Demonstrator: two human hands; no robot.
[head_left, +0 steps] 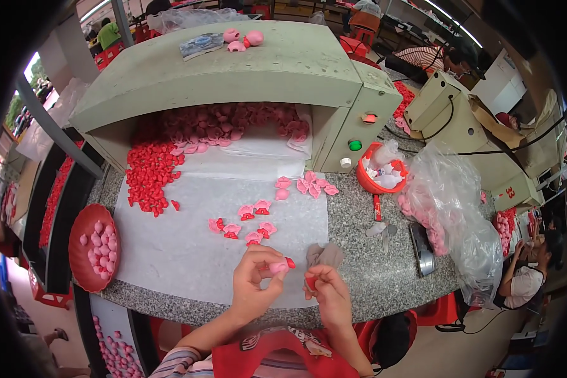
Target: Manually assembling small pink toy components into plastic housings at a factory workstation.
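Above the near edge of the paper, my left hand [257, 277] pinches a small pink rounded piece [278, 267] with a red part [290, 263] at its right end. Just to its right, my right hand [329, 295] has its fingers closed on a small red piece [310, 283]. The two hands are close but apart. Beyond them on the white paper sheet [183, 246] lie several pink-and-red pieces [254, 237] in a loose group. Farther right are plain pink pieces [313, 183]. A crumpled grey cloth [325, 254] lies behind my right hand.
A grey-green metal housing [220, 69] arches over heaped red pieces [148, 179] and pink pieces [227, 123]. A red dish [75, 252] of pink balls stands left. At right are an orange-red basket [372, 183], a clear plastic bag [472, 233] and a dark phone [421, 249]. Other people sit around.
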